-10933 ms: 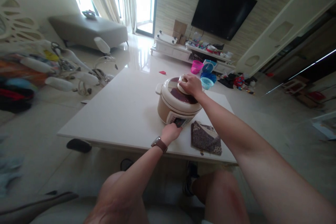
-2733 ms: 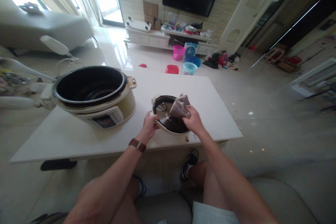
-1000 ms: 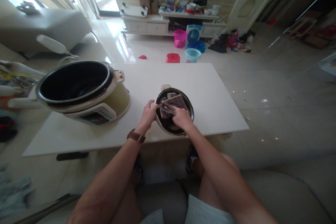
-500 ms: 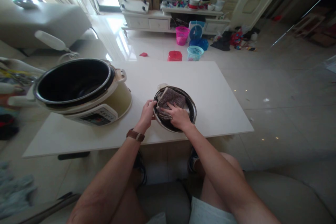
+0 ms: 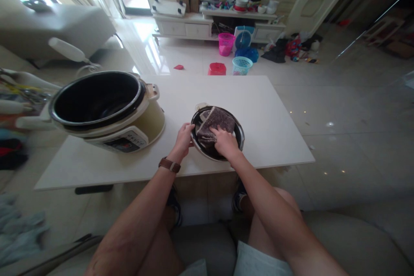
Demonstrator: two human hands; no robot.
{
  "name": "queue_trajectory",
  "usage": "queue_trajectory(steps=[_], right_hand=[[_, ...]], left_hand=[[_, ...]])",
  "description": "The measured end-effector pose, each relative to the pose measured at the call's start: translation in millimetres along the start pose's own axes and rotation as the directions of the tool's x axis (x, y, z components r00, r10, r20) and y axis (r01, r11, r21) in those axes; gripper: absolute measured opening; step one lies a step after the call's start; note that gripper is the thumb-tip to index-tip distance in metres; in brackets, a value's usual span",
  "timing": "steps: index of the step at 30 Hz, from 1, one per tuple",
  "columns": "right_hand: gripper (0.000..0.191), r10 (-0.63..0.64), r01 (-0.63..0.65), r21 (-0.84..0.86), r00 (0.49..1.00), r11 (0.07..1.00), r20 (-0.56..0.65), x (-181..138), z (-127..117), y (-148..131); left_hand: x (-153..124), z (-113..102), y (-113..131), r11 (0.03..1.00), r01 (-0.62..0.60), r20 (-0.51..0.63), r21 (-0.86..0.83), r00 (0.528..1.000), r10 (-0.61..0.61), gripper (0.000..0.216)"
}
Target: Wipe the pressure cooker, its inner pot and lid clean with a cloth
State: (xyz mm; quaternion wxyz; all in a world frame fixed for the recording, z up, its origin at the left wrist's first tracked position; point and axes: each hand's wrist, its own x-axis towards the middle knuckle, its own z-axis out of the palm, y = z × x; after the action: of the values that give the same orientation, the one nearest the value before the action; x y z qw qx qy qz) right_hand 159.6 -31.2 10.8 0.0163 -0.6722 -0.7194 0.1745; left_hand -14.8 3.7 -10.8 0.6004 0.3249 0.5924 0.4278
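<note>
A round lid (image 5: 241, 138) with a dark inside and a shiny metal rim lies upturned on the white table, tilted slightly. My left hand (image 5: 183, 141) grips its left rim, thumb on top and fingers below. A folded brown-grey cloth (image 5: 221, 120) lies inside the lid. My right hand (image 5: 225, 142) is closed on the cloth, pressing it against the inner face; its fingertips are partly buried in the folds. On the left of the table stands a cream electric pressure cooker (image 5: 155, 118) with its black pot uncovered and a control panel facing me.
The white table (image 5: 274, 138) ends just in front of my knees. Beyond it on the floor are a red stool (image 5: 217, 69), a light-blue basket (image 5: 242, 65) and a pink basket (image 5: 226, 44). A low white cabinet (image 5: 174, 29) holds clutter at the wall.
My right hand and the cloth have shifted a little to the right inside the lid. The left hand keeps its hold on the rim. The whole view has moved slightly.
</note>
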Motion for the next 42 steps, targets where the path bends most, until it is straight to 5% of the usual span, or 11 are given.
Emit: queue_trajectory(steps=[9, 15, 19, 23, 31, 38, 42], right_hand=[[0.059, -0.016, 0.033, 0.196, 0.996, 0.98, -0.086, -5, -2, -3], [0.087, -0.329, 0.259, 0.511, 0.943, 0.82, 0.049, 4, -12, 49], [0.099, -0.276, 0.246, 0.305, 0.959, 0.92, 0.06, 9, -3, 66], [0.093, -0.299, 0.297, 0.138, 0.954, 0.945, -0.006, 14, 15, 51], [0.084, -0.231, 0.235, 0.025, 0.966, 0.972, -0.113, 15, 17, 35], [0.038, -0.012, 0.007, -0.078, 0.998, 0.997, -0.06, 1, -9, 14], [0.041, -0.056, 0.053, -0.053, 0.997, 0.997, -0.06, -6, -5, 6]], left_hand=[[3, 0, -2, 1.0, -0.003, -0.021, 0.015, 1.0, 0.003, 0.027], [3, 1, 0, 0.999, -0.005, -0.037, 0.042, 0.999, 0.006, 0.024], [2, 1, 0, 0.999, 0.019, -0.031, 0.046, 0.999, -0.017, 0.023], [1, 2, 1, 0.999, 0.005, -0.031, 0.049, 1.0, -0.004, 0.022], [-4, 0, 3, 0.995, -0.029, 0.029, 0.096, 0.999, 0.026, 0.027], [-3, 1, 0, 0.999, -0.007, 0.014, 0.037, 1.0, 0.006, 0.025], [-1, 2, -1, 1.0, -0.008, 0.004, 0.027, 1.0, 0.008, 0.024]])
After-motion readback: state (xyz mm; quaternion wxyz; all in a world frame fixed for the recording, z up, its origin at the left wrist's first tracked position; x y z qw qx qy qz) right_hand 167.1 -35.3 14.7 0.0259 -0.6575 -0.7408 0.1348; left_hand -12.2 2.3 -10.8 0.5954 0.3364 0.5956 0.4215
